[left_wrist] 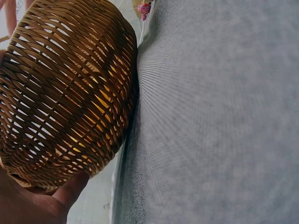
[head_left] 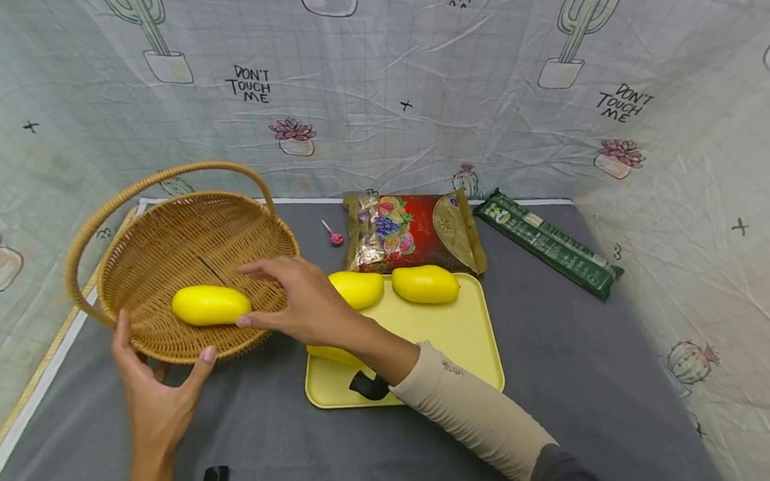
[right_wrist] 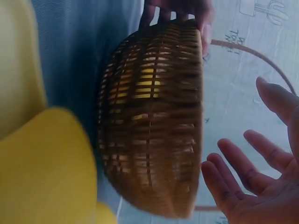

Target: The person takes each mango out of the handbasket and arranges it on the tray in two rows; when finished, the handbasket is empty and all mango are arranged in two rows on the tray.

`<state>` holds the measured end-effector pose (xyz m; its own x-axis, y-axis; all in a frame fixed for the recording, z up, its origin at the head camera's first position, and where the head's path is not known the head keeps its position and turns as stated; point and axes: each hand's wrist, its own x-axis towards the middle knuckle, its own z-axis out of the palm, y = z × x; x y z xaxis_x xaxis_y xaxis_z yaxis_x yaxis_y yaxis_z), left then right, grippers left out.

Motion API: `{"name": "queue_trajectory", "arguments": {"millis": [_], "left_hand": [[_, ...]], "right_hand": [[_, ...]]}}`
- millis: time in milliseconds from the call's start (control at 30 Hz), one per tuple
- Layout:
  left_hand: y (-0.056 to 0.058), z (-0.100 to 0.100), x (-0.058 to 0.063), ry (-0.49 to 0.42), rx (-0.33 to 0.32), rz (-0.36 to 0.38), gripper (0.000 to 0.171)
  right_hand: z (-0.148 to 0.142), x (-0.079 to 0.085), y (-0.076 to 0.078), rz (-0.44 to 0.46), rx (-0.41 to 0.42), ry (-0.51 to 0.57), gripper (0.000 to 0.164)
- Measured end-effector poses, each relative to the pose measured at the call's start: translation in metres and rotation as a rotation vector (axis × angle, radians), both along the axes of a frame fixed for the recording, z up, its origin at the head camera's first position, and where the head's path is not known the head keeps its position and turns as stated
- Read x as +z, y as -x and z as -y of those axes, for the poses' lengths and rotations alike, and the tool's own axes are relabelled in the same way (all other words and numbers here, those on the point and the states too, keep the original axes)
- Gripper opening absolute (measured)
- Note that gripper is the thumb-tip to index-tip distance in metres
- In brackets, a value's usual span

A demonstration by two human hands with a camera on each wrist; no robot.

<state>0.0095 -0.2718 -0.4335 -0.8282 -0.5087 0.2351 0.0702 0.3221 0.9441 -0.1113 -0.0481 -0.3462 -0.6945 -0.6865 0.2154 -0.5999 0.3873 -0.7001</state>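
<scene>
A brown wicker basket with a hoop handle stands at the left of the table, one yellow mango lying inside. My left hand grips the basket's near rim, fingers and thumb spread along it; the left wrist view shows the thumb against the weave. Over the basket's right side is my right hand, thumb close to the mango's right end. In the right wrist view its fingers are spread and hold nothing. Three more mangoes are visible on a yellow tray, one partly under the right forearm.
Behind the tray lies a red and gold snack bag, touching its back edge. A small pink lollipop rests between bag and basket. At the right back is a long green packet. Patterned cloth walls surround the grey table.
</scene>
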Motion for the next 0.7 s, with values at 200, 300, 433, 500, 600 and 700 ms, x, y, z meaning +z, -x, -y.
{"name": "queue_trajectory", "arguments": {"millis": [200,300,433,500,600,700], "left_hand": [[0.000,0.000,-0.001,-0.008,0.006,0.004,0.116],[0.000,0.000,-0.001,-0.010,0.008,-0.001,0.116],[0.000,0.000,0.000,-0.016,0.006,-0.012,0.115],[0.000,0.000,0.000,-0.018,0.006,-0.016,0.115],[0.001,0.000,0.000,-0.021,0.008,-0.016,0.115],[0.001,-0.001,0.000,-0.024,0.008,-0.015,0.115]], "right_hand": [[0.036,0.001,0.006,0.017,-0.003,-0.079,0.066],[0.052,-0.001,0.011,0.019,-0.001,-0.122,0.067],[0.070,-0.002,0.017,0.025,-0.017,-0.212,0.069],[0.078,-0.002,0.020,0.030,-0.029,-0.270,0.070],[0.089,-0.004,0.025,0.028,-0.031,-0.341,0.072],[0.101,-0.007,0.030,0.039,-0.029,-0.410,0.074]]}}
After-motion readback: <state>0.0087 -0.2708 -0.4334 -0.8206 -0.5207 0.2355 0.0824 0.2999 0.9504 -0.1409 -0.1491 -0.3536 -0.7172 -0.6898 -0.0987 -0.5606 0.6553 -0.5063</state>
